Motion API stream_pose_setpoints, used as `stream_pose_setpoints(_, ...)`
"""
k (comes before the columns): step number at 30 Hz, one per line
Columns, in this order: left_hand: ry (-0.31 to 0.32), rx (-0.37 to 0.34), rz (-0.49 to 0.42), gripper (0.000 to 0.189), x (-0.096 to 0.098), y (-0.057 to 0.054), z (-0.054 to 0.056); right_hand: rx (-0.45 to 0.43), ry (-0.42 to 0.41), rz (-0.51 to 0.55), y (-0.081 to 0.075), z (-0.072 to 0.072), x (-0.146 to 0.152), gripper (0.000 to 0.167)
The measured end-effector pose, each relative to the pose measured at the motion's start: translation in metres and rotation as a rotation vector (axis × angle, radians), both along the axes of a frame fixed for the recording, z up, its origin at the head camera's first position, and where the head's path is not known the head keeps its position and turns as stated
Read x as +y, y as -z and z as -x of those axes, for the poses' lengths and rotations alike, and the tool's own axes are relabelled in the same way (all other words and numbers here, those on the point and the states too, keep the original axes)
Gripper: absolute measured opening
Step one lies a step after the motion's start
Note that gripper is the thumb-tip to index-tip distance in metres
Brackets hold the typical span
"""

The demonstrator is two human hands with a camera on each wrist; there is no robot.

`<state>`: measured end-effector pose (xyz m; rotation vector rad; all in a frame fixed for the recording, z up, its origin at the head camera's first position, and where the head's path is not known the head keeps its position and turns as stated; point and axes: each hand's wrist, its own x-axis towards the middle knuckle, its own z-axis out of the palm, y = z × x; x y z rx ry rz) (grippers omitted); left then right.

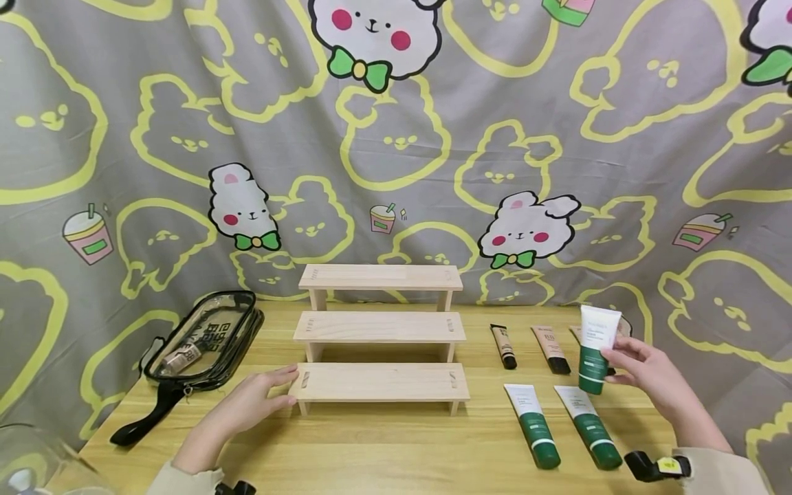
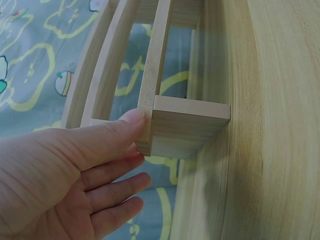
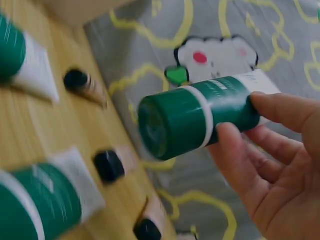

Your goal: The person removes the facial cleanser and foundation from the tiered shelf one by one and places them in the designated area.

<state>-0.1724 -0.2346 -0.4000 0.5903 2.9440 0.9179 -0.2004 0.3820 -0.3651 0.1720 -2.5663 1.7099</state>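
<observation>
My right hand [image 1: 646,371] holds a white and green squeeze tube [image 1: 594,350] upright by its side, raised above the table. In the right wrist view, the thumb and fingers pinch the tube [image 3: 200,115] around its green part. My left hand [image 1: 247,405] grips the left end of the lowest step of a three-tier wooden stand [image 1: 380,381]. Seen from the left wrist, the thumb lies on the board's front edge [image 2: 145,120], the other fingers beyond it. Two matching tubes [image 1: 533,426] [image 1: 590,426] lie in front of the right hand.
Behind those lie a small beige tube [image 1: 504,346] and a pink BB tube [image 1: 551,349] with black caps; another is partly hidden by the held tube. A clear black-edged pouch [image 1: 207,337] with a tube inside lies at left. A patterned curtain [image 1: 396,151] hangs behind the table.
</observation>
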Motion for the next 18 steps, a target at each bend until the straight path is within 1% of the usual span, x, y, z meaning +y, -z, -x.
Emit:
stream_pose_setpoints(3,0.006,0.002,-0.002,0.049,0.0,0.0,0.0,-0.085,0.041,-0.107,0.006,-0.003,0.013,0.048)
stream_pose_setpoints(4,0.006,0.003,-0.002,0.049,0.001,0.0,0.0,-0.115,0.043,-0.128,0.008,-0.004,0.018,0.05)
stream_pose_setpoints(7,0.009,0.005,-0.001,0.048,0.001,0.0,0.0,-0.206,0.041,-0.146,0.014,-0.006,0.033,0.05)
stream_pose_setpoints(9,0.011,0.006,0.001,0.048,0.001,0.0,0.0,-0.258,0.021,-0.144,0.017,-0.008,0.041,0.048)
stream_pose_setpoints(12,0.011,0.013,0.003,0.048,0.0,0.0,0.0,-0.327,-0.009,-0.158,0.022,-0.01,0.05,0.051)
stream_pose_setpoints(16,0.013,0.021,0.006,0.048,0.001,0.0,0.0,-0.384,-0.026,-0.206,0.026,-0.011,0.059,0.057)
stream_pose_setpoints(18,0.014,0.017,0.005,0.049,0.001,0.0,0.0,-0.409,-0.025,-0.239,0.028,-0.011,0.062,0.057)
